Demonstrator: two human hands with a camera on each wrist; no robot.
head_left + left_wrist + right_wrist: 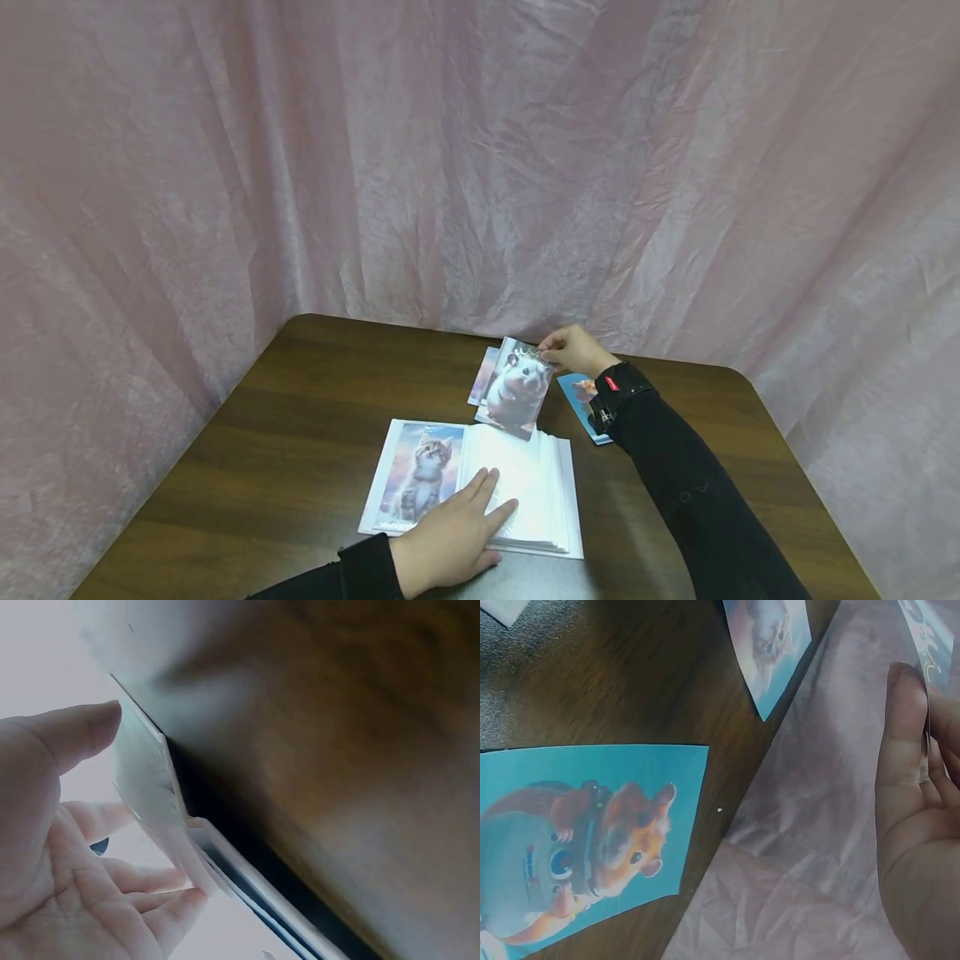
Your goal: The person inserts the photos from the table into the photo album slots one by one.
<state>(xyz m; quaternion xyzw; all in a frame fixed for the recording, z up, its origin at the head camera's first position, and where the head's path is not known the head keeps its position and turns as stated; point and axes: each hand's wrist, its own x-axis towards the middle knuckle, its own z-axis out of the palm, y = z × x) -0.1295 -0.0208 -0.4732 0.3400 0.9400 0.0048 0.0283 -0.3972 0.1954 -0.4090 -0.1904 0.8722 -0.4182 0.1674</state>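
A white photo album point(551, 500) lies spread on the table, with a kitten picture point(422, 471) in its left page. My left hand point(456, 533) rests across the lower middle of the album, fingers extended over the pale right page. In the left wrist view, those fingers point(142, 877) lie along the album's edge. Between thumb and fingers, my right hand point(573, 350) pinches the upper right edge of a picture card point(516, 390) showing a white, furry, crowned animal. The card is raised, its lower end overlapping the album's top in the head view.
Partly behind the held card, another picture card point(482, 379) lies on the brown wooden table point(315, 400). A blue card point(607, 847) with an orange-brown rodent lies under my right wrist. Pink curtain point(450, 167) hangs along the table's back edge.
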